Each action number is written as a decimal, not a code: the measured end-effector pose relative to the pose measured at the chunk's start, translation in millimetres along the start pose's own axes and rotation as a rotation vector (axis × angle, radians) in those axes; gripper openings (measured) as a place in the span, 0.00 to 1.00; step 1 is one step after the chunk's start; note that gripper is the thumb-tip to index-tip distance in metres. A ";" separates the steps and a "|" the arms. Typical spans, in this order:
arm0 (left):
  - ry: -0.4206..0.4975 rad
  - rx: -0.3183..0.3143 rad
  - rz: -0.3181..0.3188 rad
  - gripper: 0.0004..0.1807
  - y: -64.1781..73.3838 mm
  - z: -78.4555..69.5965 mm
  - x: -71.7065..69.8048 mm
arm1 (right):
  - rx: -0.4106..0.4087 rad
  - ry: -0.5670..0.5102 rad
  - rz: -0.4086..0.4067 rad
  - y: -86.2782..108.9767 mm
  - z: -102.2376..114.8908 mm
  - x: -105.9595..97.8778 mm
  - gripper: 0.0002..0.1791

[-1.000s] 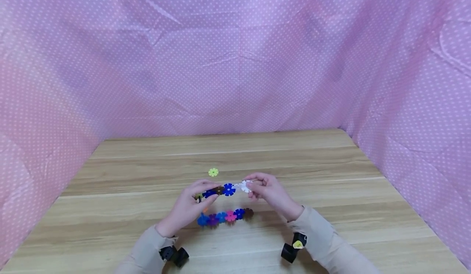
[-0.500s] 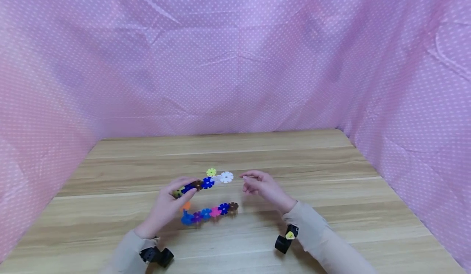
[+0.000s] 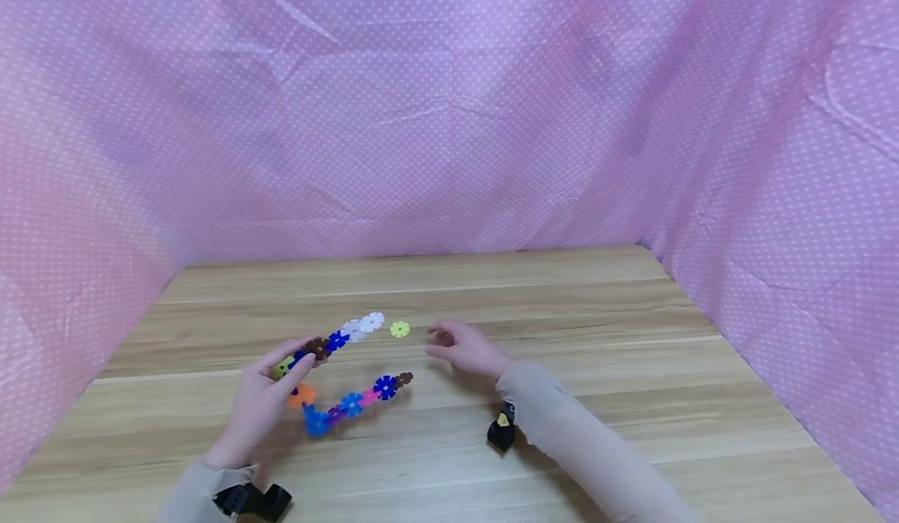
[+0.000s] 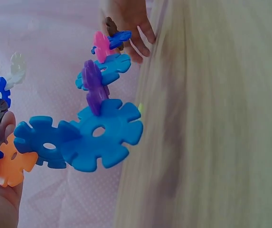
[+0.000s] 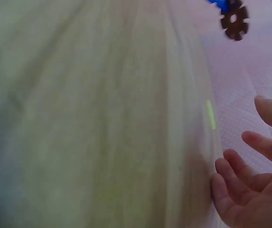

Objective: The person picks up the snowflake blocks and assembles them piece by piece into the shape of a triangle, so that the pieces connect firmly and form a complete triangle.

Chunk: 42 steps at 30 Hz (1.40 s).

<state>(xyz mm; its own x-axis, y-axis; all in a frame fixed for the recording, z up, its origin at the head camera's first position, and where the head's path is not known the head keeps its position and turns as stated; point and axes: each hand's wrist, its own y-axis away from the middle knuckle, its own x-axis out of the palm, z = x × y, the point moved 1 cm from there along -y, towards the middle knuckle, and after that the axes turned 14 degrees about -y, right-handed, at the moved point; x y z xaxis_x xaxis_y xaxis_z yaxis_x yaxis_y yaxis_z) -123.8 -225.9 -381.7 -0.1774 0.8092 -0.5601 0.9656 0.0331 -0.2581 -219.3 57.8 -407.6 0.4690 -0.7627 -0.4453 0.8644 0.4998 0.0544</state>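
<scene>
My left hand [image 3: 263,398] grips a chain of interlocking snowflake discs at its dark blue and brown part. One arm of the chain ends in white discs [image 3: 372,321]; the other bends past an orange disc [image 3: 302,395] and a light blue disc [image 4: 100,135] to purple, pink, dark blue and a brown disc [image 5: 234,20] at the tip. A loose yellow-green snowflake disc [image 3: 399,329] lies flat on the table. Just right of that disc is my right hand [image 3: 465,349], fingers loosely bent and apart, holding nothing.
The wooden table [image 3: 562,297] reaches back to a pink dotted cloth [image 3: 449,117] that hangs behind and at both sides. Black wrist cameras are strapped to both wrists, one at the right wrist [image 3: 502,428].
My right hand has let go of the white disc and moved left toward the yellow-green disc. My left hand has carried the chain left and toward me.
</scene>
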 end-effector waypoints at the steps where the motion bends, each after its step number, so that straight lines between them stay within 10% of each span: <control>1: 0.002 -0.007 -0.008 0.18 0.3 0.8 -1.6 | -0.004 0.054 0.009 -3.3 1.6 2.9 0.26; 8: 0.006 -0.029 0.010 0.20 1.3 4.4 -6.1 | 0.013 0.388 0.079 -23.9 11.0 23.7 0.38; 17: 0.020 -0.049 0.029 0.22 0.7 2.8 -3.0 | 0.052 0.502 0.101 -28.0 6.8 23.6 0.35; 42: -0.018 -0.063 0.033 0.20 2.7 1.9 6.6 | -0.066 0.229 0.100 19.9 -18.2 -39.3 0.09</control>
<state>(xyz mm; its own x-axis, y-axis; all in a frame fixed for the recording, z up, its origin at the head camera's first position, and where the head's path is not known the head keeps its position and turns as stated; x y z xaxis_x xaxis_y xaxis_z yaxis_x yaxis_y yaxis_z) -122.8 -221.5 -387.6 -0.1483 0.7997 -0.5818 0.9809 0.0443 -0.1892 -223.8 105.2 -405.3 0.4923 -0.5989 -0.6317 0.7983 0.5999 0.0535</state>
